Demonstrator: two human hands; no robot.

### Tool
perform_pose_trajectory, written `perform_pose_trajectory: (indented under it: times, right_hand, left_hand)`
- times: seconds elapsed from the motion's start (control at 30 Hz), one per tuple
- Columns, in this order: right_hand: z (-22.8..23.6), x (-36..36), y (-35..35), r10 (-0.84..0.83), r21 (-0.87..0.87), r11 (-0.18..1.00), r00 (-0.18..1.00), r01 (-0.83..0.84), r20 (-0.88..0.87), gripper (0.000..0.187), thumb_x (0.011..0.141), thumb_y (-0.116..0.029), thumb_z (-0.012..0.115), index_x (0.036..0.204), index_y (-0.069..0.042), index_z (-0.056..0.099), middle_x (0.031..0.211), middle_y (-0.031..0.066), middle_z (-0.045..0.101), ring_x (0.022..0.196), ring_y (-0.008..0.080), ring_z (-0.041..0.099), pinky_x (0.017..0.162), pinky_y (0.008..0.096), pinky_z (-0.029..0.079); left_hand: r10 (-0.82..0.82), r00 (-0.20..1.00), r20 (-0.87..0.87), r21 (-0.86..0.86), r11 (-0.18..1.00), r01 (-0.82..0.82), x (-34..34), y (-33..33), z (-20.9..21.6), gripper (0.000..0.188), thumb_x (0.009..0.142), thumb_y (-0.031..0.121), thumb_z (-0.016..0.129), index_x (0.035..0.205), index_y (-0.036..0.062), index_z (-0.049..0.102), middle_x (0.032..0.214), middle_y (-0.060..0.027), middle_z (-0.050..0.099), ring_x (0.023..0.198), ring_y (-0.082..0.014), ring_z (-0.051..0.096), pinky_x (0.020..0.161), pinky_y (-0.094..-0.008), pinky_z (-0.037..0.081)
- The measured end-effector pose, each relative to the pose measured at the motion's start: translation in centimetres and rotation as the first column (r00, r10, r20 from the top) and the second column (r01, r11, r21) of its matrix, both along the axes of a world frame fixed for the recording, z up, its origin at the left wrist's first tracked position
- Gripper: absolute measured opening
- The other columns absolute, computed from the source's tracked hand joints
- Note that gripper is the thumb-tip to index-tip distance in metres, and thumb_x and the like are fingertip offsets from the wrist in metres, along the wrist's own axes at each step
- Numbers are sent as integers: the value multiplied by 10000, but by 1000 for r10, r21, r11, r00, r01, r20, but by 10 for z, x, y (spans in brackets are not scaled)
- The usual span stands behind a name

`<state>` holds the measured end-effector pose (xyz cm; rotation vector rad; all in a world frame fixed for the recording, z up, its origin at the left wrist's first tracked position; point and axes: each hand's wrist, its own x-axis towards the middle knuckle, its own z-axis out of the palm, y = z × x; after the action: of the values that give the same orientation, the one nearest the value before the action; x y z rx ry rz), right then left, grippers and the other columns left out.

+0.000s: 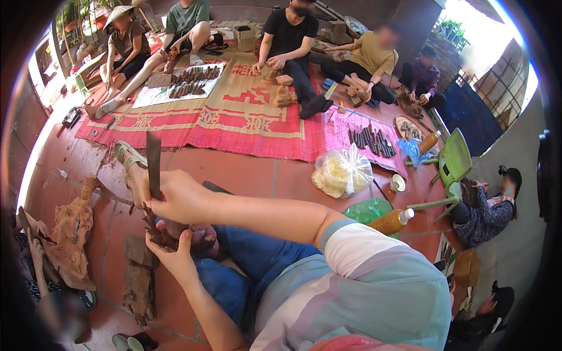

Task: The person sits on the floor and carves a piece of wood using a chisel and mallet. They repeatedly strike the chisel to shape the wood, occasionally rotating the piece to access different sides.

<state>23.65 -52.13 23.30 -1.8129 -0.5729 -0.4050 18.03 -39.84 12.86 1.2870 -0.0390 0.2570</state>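
My right hand (172,197) is closed around a long, flat, dark bar-like tool (153,161), which rises upright out of the fist. Just below it, my left hand (175,254) grips a dark reddish-brown wood carving (202,238) held against my blue-trousered legs (263,243). The right fist hides the tool's lower part and where it meets the wood. My sandalled foot (130,158) lies beyond the hands.
Rough wood blocks (139,281) and a large carved root (73,228) lie on the tiles at left, near another person's hands. Several people sit around a red mat (257,137). Tools cover a pink cloth (345,123); a tied plastic bag (342,172) and bottle (392,220) stand at right.
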Motion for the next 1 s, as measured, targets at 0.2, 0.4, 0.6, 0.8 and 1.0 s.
perform_pose_trajectory:
  times: [0.2,0.4,0.6,0.8,1.0]
  right_hand:
    - [5,-2,1,-35,-58,998,998,33,-46,125,784,-107,624,828,-54,520,728,106,616,682,259,636,618,354,491]
    - [13,2,3,-34,-98,995,989,20,-147,119,784,-107,619,823,-57,518,727,112,626,702,268,652,634,373,502]
    - [8,12,3,-31,-89,996,993,21,-116,112,786,-112,616,809,-50,525,727,122,632,693,275,653,630,371,499]
    - [11,9,-1,-64,-94,994,990,52,-127,139,771,-129,634,832,-48,540,720,136,625,689,293,642,627,370,492]
    - [16,7,5,-112,-260,963,985,74,-134,109,744,-83,663,804,-41,582,759,87,632,706,186,626,635,341,498]
  left_hand:
    - [19,1000,-12,20,1000,-19,0,3,0,829,737,37,791,1387,1,276,1331,-116,424,1251,-225,418,1068,-329,328]
    - [12,1000,-10,42,999,-11,-1,7,1,840,731,58,804,1386,2,281,1318,-111,428,1245,-216,418,1063,-326,334]
    - [-8,1000,-17,47,999,9,-2,4,4,846,728,79,814,1387,11,288,1310,-99,433,1237,-209,424,1059,-320,336]
    - [6,1000,-19,67,998,-4,-2,2,6,823,731,50,804,1375,18,293,1301,-96,435,1236,-207,425,1049,-322,348]
    - [68,998,-15,53,996,-67,-4,3,10,741,694,1,806,1290,43,369,1209,-70,479,1131,-180,496,937,-305,446]
